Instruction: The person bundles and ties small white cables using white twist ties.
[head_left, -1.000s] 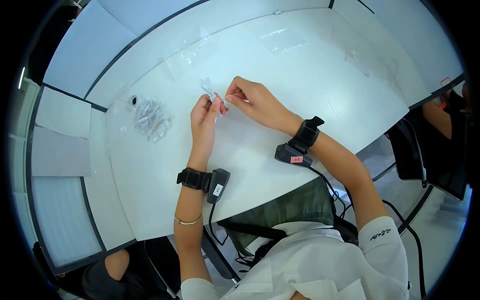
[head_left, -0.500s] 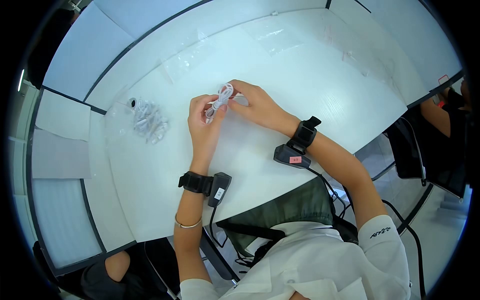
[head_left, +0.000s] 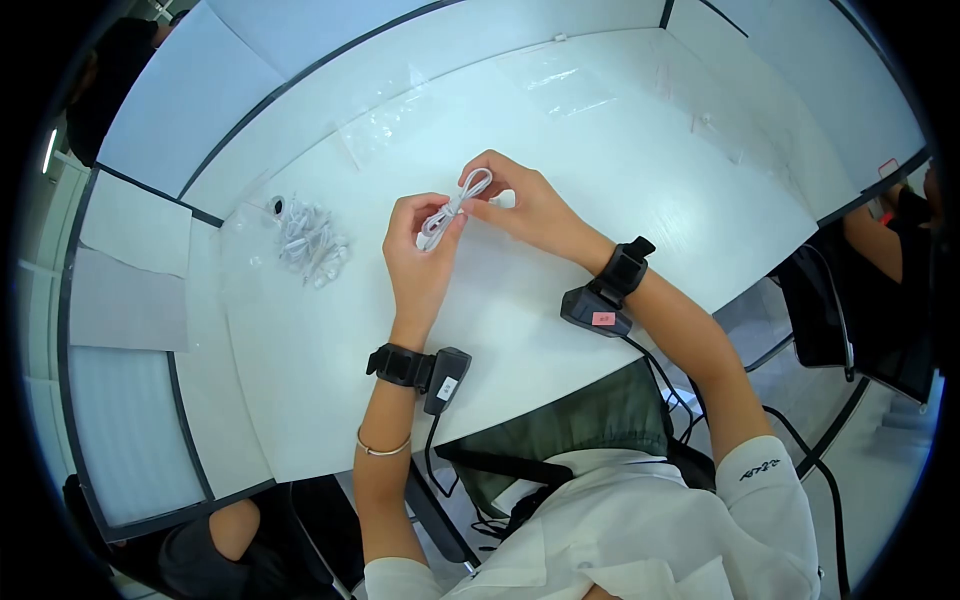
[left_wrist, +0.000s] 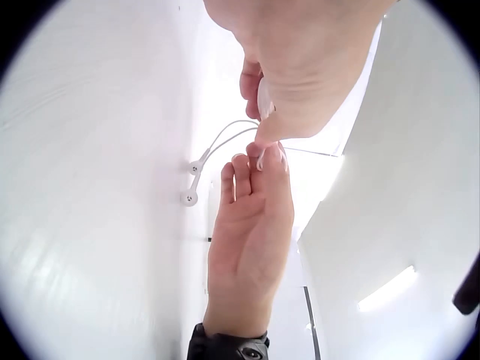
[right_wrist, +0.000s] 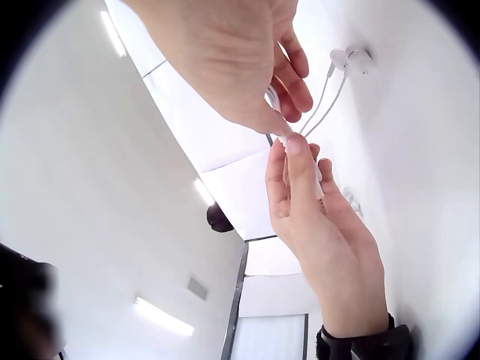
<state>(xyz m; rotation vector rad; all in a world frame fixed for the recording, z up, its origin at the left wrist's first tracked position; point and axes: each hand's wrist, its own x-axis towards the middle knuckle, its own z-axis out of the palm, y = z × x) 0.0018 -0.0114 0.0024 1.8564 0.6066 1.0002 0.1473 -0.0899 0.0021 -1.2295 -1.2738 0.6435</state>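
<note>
A coiled bundle of white wired earphones [head_left: 437, 226] is held between both hands over the white table. My left hand [head_left: 416, 248] grips the lower end of the coil with thumb and fingers. At its middle and upper loop, my right hand [head_left: 532, 203] pinches the cord between thumb and fingertips. Two white earbuds [left_wrist: 190, 197] hang loose on thin cords beyond the fingers in the left wrist view. The right wrist view shows the same earbuds [right_wrist: 359, 60] near the tabletop, and both thumbs meeting at the coil. Part of the bundle is hidden behind the fingers.
A pile of white cords in clear wrapping [head_left: 312, 248] lies at the table's left, with a small dark round thing [head_left: 278, 205] at its edge. Clear plastic bags [head_left: 385, 125] lie along the back. Low panels enclose the table [head_left: 640, 150]; other people sit beyond them.
The coiled cord has come up into view between the hands, its loop now upright by the right fingers. The hands have drawn closer together, and an earbud shows beside the right hand.
</note>
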